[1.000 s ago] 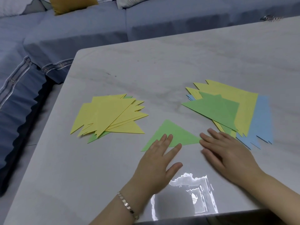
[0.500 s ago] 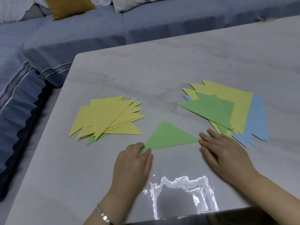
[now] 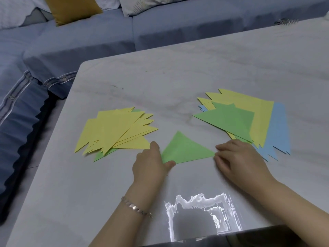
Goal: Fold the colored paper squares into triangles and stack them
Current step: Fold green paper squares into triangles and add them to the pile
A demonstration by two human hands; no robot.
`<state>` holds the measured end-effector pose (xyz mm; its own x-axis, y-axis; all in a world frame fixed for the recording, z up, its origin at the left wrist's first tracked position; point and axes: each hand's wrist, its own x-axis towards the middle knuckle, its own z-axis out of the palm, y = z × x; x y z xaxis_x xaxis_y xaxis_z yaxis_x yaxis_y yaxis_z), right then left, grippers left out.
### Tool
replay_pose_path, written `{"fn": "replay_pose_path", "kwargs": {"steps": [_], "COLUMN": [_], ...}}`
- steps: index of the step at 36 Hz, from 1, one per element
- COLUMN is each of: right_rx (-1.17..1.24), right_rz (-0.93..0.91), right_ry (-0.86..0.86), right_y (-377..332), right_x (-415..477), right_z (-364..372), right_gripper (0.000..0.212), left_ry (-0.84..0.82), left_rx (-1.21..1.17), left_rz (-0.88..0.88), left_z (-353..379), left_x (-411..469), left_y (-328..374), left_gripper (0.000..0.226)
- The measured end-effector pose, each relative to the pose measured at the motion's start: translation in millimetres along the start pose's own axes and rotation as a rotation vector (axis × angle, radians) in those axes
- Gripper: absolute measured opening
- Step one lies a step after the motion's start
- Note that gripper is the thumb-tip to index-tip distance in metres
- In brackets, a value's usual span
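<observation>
A folded green triangle lies on the table between my hands. My left hand pinches its left corner, thumb on top of the paper. My right hand rests on the table with curled fingertips touching the triangle's right tip. To the left sits a stack of folded triangles, mostly yellow with green at the bottom. On the right is a pile of unfolded squares: green on top, yellow beneath, blue lowest.
The grey marble table has a rounded far-left corner and a bright reflection near its front edge. A blue sofa with a mustard cushion runs behind and to the left. A small metal object lies at the far right.
My left hand slid from the triangle's middle to its left corner and took hold of it. My right hand's fingers curled in at the triangle's right tip.
</observation>
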<state>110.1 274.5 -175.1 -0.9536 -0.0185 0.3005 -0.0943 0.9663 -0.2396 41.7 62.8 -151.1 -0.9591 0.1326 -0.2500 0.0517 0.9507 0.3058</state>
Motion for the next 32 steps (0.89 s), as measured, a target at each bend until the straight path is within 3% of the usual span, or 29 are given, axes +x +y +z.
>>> {"fn": "replay_pose_path", "kwargs": {"steps": [2, 6, 9, 12, 17, 21, 23, 26, 28, 32], "right_rx": [-0.014, -0.029, -0.042, -0.045, -0.145, -0.131, -0.113, -0.015, 0.065, 0.158], "right_rz": [0.016, 0.202, 0.321, 0.336, 0.263, 0.198, 0.13, 0.0, -0.089, -0.201], "right_ry": [0.053, 0.03, -0.117, -0.217, -0.199, -0.025, 0.034, 0.045, 0.021, -0.079], "right_y": [5.7, 23.4, 28.0, 28.8, 27.8, 21.2, 12.3, -4.3, -17.4, -38.0], "right_x": [12.3, 37.3, 48.7, 51.9, 48.6, 43.0, 40.2, 33.7, 30.0, 23.6], "right_z": [-2.1, 2.5, 5.4, 9.5, 16.0, 21.6, 21.2, 28.7, 34.6, 42.3], "right_gripper": [0.007, 0.05, 0.064, 0.059, 0.043, 0.025, 0.026, 0.044, 0.058, 0.039], "left_ry": [-0.014, -0.004, 0.06, 0.173, 0.44, 0.519, 0.573, 0.612, 0.535, 0.26], "left_rx": [-0.065, -0.245, -0.347, -0.503, -0.617, -0.444, -0.325, -0.238, -0.214, -0.089], "left_rz": [-0.004, 0.011, 0.088, 0.107, 0.019, -0.135, -0.126, 0.135, 0.354, 0.646], "left_z": [-0.4, 0.4, -2.0, -16.2, -54.7, -64.3, -60.2, -40.8, -20.8, 14.4], "left_x": [2.2, -0.6, -2.0, 4.6, 28.4, 39.0, 34.6, 23.3, 13.0, -11.7], "left_y": [-0.2, -0.6, -4.9, -11.8, -42.1, -69.3, -69.2, -54.7, -42.3, -19.3], "left_gripper": [0.049, 0.033, 0.017, 0.015, 0.007, 0.051, 0.059, 0.047, 0.041, 0.04]}}
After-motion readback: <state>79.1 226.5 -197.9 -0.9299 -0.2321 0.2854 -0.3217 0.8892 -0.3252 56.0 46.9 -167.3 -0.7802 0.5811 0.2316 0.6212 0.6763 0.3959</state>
